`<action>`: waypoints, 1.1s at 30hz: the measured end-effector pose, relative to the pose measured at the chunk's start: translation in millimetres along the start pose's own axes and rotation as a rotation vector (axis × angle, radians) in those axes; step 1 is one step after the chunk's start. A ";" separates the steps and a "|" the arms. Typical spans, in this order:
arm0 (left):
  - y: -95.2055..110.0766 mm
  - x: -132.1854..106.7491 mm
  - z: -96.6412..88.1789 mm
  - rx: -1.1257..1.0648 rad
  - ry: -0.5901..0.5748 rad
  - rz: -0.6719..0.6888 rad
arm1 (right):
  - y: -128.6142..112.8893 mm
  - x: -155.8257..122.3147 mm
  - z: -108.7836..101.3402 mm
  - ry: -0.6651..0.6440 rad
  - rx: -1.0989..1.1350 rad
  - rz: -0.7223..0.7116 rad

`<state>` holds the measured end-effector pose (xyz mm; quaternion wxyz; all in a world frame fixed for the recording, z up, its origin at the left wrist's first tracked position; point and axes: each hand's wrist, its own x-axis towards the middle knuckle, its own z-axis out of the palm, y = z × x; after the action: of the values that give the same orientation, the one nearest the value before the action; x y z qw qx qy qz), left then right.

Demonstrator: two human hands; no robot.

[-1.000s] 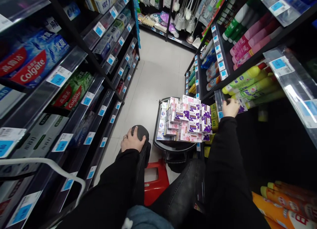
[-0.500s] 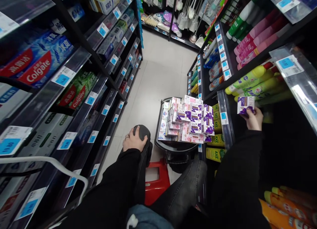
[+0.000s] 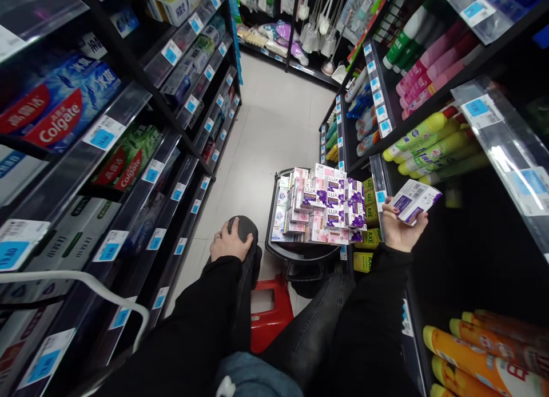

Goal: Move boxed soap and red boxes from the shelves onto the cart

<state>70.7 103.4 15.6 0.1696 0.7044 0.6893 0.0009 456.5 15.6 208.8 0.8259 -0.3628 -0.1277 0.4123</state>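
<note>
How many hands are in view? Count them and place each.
2: the left hand on the left knee; the right hand holding a white-and-purple soap box.

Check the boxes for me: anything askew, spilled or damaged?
Nothing looks spilled or damaged. The LUX boxes on the black container look uneven: layers step in and out, and some seem to jut past its edge beside the yellow AXE packs.

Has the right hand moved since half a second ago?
Yes: the right hand has moved left and down in the view, closer to the shelf's clear front strip.
</note>
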 end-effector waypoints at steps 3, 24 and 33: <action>0.3 0.1 0.0 -0.006 -0.002 0.001 | 4.3 -5.0 -1.0 0.022 -0.300 -0.080; 3.8 -0.8 -5.7 -0.010 -0.017 -0.008 | 156.8 17.3 14.4 0.220 -2.240 -0.215; 3.3 -1.2 -5.4 -0.011 -0.006 -0.007 | 151.6 18.0 9.7 0.193 -2.316 -0.267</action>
<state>72.6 103.5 21.8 0.1754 0.7012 0.6911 0.0018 373.7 94.5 107.3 0.0447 -0.9122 -0.4011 -0.0699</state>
